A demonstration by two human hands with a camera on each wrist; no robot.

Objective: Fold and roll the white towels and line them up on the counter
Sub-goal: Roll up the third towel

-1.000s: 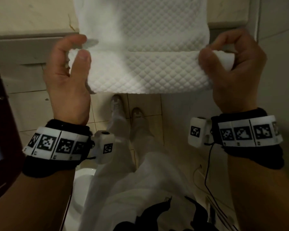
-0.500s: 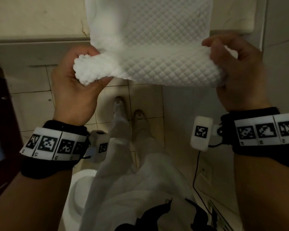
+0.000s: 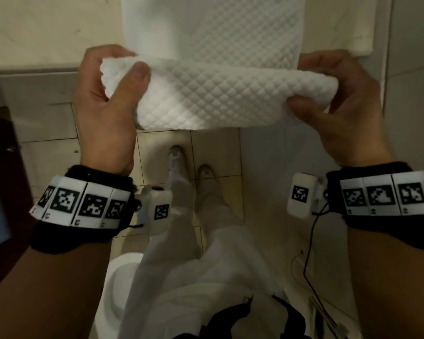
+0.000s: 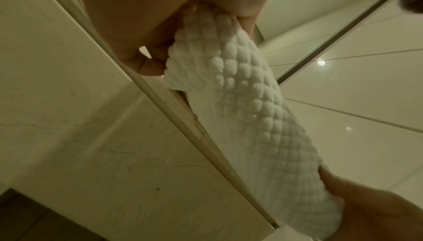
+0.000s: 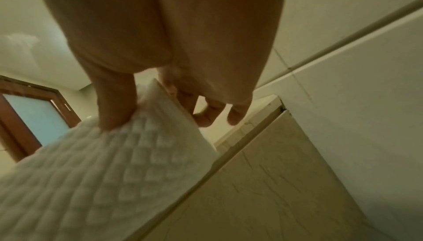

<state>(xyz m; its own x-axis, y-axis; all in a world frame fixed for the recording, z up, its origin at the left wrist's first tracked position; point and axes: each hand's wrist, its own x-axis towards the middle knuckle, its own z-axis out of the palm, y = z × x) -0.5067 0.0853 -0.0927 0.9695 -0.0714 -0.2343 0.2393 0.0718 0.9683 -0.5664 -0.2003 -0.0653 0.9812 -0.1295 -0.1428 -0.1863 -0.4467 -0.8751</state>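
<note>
A white quilted towel point(image 3: 213, 94) lies folded lengthwise on the counter point(image 3: 47, 33), its near end curled into a thick roll that hangs past the counter's front edge. My left hand point(image 3: 108, 94) grips the roll's left end, thumb on top and fingers curled behind it. My right hand point(image 3: 338, 94) grips the right end, thumb pressed into the front of the roll. The left wrist view shows the towel point(image 4: 247, 118) running along the counter edge from my left hand point(image 4: 160, 33). In the right wrist view my thumb point(image 5: 114, 107) presses the towel point(image 5: 103, 172).
The counter's front panel point(image 3: 30, 89) drops to a tiled floor point(image 3: 47, 162), where my feet stand. A toilet point(image 3: 123, 272) sits low at the left. A dark wooden door point(image 3: 0, 192) stands at the far left, and a white wall point(image 3: 414, 81) closes the right.
The hanging end of the towel has been rolled up toward the counter. The roll has grown thicker, and both hands have shifted their grip round its ends.
</note>
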